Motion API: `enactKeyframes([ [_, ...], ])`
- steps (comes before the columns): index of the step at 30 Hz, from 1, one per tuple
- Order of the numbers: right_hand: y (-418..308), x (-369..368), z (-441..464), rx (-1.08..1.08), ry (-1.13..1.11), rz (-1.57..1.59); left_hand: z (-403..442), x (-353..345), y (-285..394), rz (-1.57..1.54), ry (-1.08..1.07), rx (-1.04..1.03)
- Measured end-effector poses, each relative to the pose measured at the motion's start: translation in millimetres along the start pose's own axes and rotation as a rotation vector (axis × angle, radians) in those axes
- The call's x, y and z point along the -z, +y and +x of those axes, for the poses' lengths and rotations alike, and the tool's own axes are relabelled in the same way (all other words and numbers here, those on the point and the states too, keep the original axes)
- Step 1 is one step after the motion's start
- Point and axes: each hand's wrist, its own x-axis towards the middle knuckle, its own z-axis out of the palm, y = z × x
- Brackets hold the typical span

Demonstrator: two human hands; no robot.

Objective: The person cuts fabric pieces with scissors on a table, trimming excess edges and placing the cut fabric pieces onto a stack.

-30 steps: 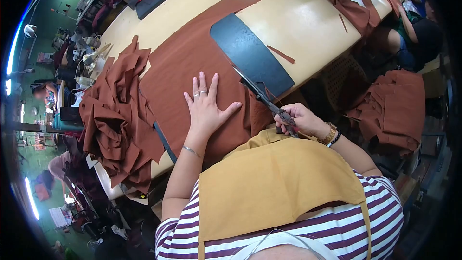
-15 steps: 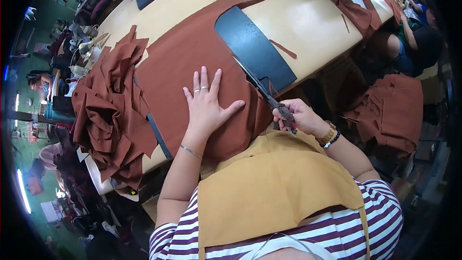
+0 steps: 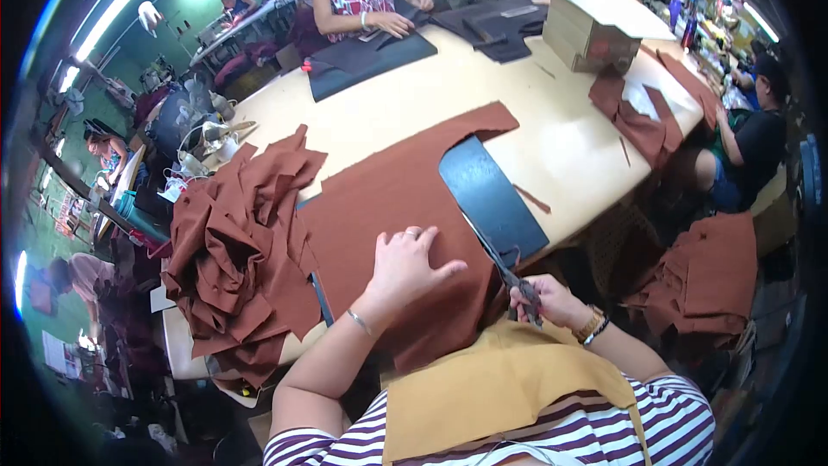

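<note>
My right hand (image 3: pixel 549 300) grips the handles of a pair of scissors (image 3: pixel 509 276), which look wrapped in dark material. Their long blades lie along the edge of a reddish-brown fabric piece (image 3: pixel 388 216), beside a dark blue board (image 3: pixel 487 185) that shows from under the cloth. My left hand (image 3: pixel 412 266) rests on the fabric, thumb held apart and fingers somewhat bent, with nothing in it. One end of the fabric curves away at the far side, and its near part hangs in folds toward my yellow apron (image 3: pixel 500 380).
A crumpled heap of brown fabric (image 3: pixel 241 250) lies left on the pale table (image 3: pixel 379 86). Across it, a person (image 3: pixel 358 0) handles dark cloth (image 3: pixel 371 60). A cardboard box (image 3: pixel 591 30) stands at the far right. Folded brown fabric (image 3: pixel 699 272) is piled right, near a seated person (image 3: pixel 750 138).
The view has tilted up, showing the far side of the table and the person there. My left-hand fingers were spread flat and are now more bent. My right hand still holds the scissors.
</note>
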Motion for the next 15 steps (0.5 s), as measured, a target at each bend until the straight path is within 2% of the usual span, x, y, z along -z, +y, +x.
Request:
enactKeyframes([
  [1, -1, 0, -2, 0.004, 0.002, -0.002, 11, 9, -7, -0.04, -0.047, -0.003],
  [4, -3, -4, -7, 0.019, 0.014, 0.03, 44, -7, -33, 0.139, 0.282, -0.035],
  [10, -6, -7, 1, -0.015, 0.025, 0.05, 60, -30, -51, 0.077, 0.274, -0.075],
  [13, -8, -7, 7, 0.029, -0.026, 0.057, 57, -34, -51, 0.057, 0.361, -0.111],
  [15, -6, -5, 7, -0.025, 0.0, 0.079, 59, -36, -52, 0.061, 0.391, -0.114],
])
